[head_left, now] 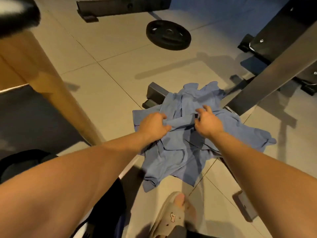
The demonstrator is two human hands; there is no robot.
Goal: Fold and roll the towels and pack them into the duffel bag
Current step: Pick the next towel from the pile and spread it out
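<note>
Beyond both hands, a black weight plate lies flat on the tiled floor. A grey frame beam slants down just past the right hand — its lower end meets the heap of blue towels. A frame foot sits just beyond the left hand, partly covered by cloth. A slipper stands nearer the person than either hand. The towels lie crumpled directly beneath both hands (and spread past them on every side). The left hand grips a fold, fingers curled into it. The right hand's fingers are spread and loosely bent — gripping nothing.
</note>
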